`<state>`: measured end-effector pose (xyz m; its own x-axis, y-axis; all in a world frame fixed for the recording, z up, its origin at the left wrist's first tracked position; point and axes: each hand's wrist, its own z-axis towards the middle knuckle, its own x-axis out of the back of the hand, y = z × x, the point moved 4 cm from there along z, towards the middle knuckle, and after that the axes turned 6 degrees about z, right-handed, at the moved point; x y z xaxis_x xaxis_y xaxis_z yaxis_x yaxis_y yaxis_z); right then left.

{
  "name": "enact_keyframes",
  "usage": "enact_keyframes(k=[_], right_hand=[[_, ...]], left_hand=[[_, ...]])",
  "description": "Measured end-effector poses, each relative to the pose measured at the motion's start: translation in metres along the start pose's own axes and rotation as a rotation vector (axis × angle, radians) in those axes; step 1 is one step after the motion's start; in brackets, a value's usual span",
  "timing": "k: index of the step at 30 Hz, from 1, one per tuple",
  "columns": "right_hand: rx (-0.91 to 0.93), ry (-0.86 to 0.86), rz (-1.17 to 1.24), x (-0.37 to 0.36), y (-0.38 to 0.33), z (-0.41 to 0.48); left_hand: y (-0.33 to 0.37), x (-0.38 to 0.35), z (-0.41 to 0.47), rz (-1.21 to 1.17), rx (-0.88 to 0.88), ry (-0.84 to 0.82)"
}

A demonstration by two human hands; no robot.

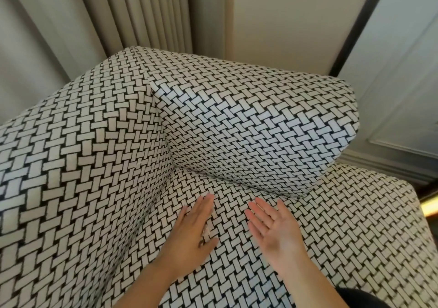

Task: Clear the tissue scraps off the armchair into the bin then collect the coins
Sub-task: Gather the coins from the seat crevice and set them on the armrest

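— Where are the hands?
— Both are over the armchair [237, 123] seat, near its back corner. The left hand [189, 234] stands on edge, fingers straight and together. The right hand [275, 232] is spread, palm turned toward it.
— And the tissue?
— One small pale tissue scrap [206, 230] lies on the seat, against the left palm.

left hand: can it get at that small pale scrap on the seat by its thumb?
Likely yes. The left hand, fingers straight, is over the armchair seat, with the scrap right between its thumb and forefinger and nothing between them. The right hand is off to the side, clear.
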<state>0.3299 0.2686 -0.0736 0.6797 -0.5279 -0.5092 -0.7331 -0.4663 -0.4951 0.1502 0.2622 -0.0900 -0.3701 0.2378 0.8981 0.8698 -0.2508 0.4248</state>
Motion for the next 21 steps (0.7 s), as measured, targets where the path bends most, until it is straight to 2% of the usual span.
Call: enact_keyframes(k=[4,7,12,16,19,21], right_hand=[[0.078,-0.012,-0.141,-0.005,-0.002,0.006],[0.225,-0.018,-0.346,-0.013,-0.008,0.01],[0.476,-0.079,-0.871,-0.029,-0.013,0.023],[0.597,-0.048,-1.299,-0.031,-0.011,0.045],[0.6,0.06,-1.776,-0.035,-0.003,0.058],[0.589,0.102,-1.956,-0.04,0.0,0.061]], left_hand=[[-0.023,0.008,-0.007,0.191,0.062,-0.036],[-0.037,0.002,-0.01,0.316,0.157,0.026],[-0.044,-0.006,-0.005,0.359,0.192,0.024],[-0.047,-0.008,-0.004,0.367,0.231,0.049],[-0.053,-0.012,-0.002,0.366,0.238,0.073],[-0.056,-0.015,-0.002,0.367,0.23,0.082]])
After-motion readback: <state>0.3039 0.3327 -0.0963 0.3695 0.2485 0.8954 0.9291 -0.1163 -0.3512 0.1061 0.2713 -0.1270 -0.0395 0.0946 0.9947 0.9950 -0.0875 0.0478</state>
